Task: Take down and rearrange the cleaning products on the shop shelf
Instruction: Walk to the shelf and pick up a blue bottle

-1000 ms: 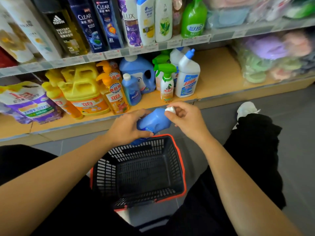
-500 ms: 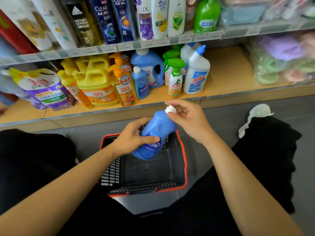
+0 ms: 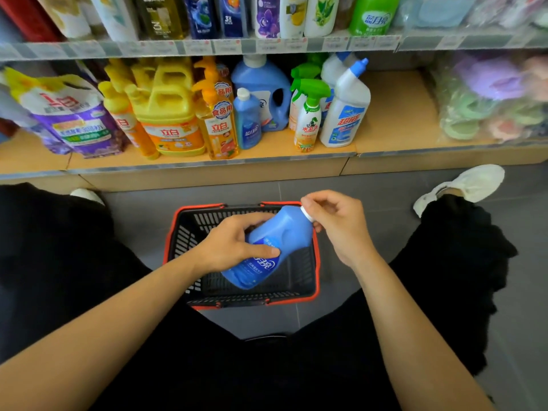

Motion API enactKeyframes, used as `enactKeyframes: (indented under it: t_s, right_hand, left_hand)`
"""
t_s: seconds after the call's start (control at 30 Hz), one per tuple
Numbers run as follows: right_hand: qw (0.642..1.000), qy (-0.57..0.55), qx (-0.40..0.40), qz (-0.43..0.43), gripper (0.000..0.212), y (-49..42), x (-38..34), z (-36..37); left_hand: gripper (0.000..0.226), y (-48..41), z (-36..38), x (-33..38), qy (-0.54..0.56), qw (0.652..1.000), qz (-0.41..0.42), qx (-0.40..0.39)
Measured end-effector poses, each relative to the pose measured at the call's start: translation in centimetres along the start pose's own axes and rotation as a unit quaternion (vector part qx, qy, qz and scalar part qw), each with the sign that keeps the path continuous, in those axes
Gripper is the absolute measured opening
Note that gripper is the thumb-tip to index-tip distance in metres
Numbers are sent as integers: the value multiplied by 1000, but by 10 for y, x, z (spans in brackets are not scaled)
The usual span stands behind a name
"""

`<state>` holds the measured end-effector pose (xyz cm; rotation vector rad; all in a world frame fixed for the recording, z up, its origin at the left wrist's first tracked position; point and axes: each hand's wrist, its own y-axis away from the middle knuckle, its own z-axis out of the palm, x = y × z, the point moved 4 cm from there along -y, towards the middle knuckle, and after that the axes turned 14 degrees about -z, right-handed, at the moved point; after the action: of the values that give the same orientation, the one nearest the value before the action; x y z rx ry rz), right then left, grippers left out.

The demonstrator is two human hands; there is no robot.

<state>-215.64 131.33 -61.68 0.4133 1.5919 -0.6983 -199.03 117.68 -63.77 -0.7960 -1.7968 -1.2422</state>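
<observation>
Lower centre of the frame: the left hand (image 3: 234, 244) wraps the belly of a blue laundry-detergent bottle (image 3: 278, 238), thumb across the label. The bottle lies tilted, base toward the lower left and neck toward the upper right. At the neck the right hand (image 3: 338, 223) pinches the white cap (image 3: 307, 215) with curled fingers. This two-handed hold probably steadies the body while the neck steers it down, or checks that the cap is tight.

Beneath it sits a black mesh shopping basket (image 3: 318, 256) with a red rim, on the grey floor between the person's knees. No other product shows inside, though the bottle covers part of its floor. I cannot tell whether the base touches the mesh.

Across the upper frame the wooden shelf (image 3: 394, 114) carries a purple refill pouch (image 3: 74, 123), a yellow dish-soap jug (image 3: 169, 114), an orange pump bottle (image 3: 219, 132), a matching small blue bottle (image 3: 247, 123), a big blue jug (image 3: 264, 81), a green-trigger sprayer (image 3: 308, 120) and a white toilet cleaner (image 3: 344, 114), all upright with labels facing out.
</observation>
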Motion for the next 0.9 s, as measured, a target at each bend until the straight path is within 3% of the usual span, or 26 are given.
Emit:
enactKeyframes:
  t_s: [0.27,0.5,0.67,0.8,0.9]
  right_hand:
    - [984,-118,-133,15,33,1,-12,-16]
    - [964,-221,-143,25,43,-7,-18,-9]
    - [963,-262,-55,36,30,-18,-15,-3]
    - [986,-157,44,46,20,-24,-6,-10]
    - [995,-76,34,55,13,-22,0,-14]
  left_hand:
    - [44,-4,5,5,110,981,-54,-149]
    - [63,-9,10,1,254,929,-96,-251]
    - [59,-7,19,1,302,929,-72,-201]
    - [62,-13,17,4,306,943,-61,-113]
    - [42,-17,12,-1,311,948,-68,-20]
